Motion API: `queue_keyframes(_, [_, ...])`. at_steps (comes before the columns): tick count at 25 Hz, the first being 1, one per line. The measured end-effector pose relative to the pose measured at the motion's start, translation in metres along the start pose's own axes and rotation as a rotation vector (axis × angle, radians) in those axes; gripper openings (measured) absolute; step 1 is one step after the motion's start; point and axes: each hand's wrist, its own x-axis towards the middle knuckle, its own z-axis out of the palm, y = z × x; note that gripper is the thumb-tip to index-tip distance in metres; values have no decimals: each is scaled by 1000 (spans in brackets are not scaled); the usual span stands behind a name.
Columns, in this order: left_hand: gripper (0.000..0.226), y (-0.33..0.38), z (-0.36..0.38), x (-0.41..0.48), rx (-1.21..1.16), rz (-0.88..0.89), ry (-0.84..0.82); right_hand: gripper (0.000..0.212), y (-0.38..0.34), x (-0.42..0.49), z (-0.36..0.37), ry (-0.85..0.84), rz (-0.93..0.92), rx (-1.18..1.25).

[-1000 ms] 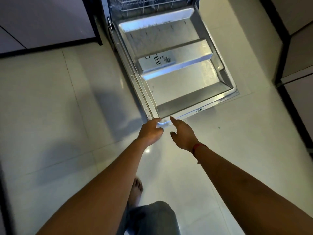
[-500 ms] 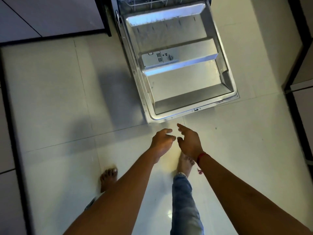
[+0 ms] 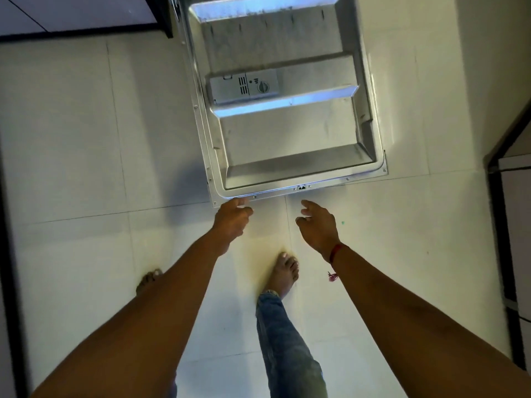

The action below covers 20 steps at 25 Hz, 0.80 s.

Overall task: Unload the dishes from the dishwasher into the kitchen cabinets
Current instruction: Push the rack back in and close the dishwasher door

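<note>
The dishwasher door (image 3: 287, 165) lies folded down flat over the floor, its steel inner face up, with the detergent dispenser (image 3: 244, 86) in the middle. My left hand (image 3: 231, 218) hovers at the door's near left corner, fingers loosely curled, fingertips at the rim, holding nothing. My right hand (image 3: 317, 225) hangs just short of the door's near edge, fingers relaxed and empty. No dishes or racks show in this view.
Pale floor tiles (image 3: 86, 139) spread on both sides of the door. Dark-edged cabinet fronts (image 3: 71, 15) stand at the top left and another cabinet (image 3: 514, 196) at the right. My bare feet (image 3: 283, 272) and a denim leg stand just behind the hands.
My hands let go of the door's edge, drew back, then came forward again and spread apart. The view has shifted so the rack at the top is out of sight.
</note>
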Motion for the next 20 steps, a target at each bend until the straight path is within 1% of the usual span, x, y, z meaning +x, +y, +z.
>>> queue_keyframes(2, [38, -2, 7, 2, 13, -35, -23, 46, 5, 4, -14, -34, 8, -29])
queue_keyframes(7, [33, -4, 31, 12, -77, -87, 47, 40, 10, 16, -28, -103, 62, -86])
queue_keyframes(9, [31, -10, 40, 24, -89, -125, 59, 37, 13, 26, -26, -109, 91, -64])
queue_keyframes(12, [24, -20, 46, 45, -177, -229, 51, 28, 20, 45, -18, -85, 194, 27])
queue_keyframes(14, [27, -26, 49, 53, -248, -298, 60, 19, 26, 52, -16, -85, 287, 111])
queue_keyframes(17, [35, -33, 51, 68, -351, -356, 57, 12, 25, 73, -15, -61, 399, 255])
queue_keyframes(18, [37, -35, 52, 74, -408, -371, 44, 12, 27, 83, -13, -62, 416, 292])
queue_keyframes(20, [38, -34, 57, 86, -537, -385, 1, 20, 33, 104, -8, -66, 447, 325])
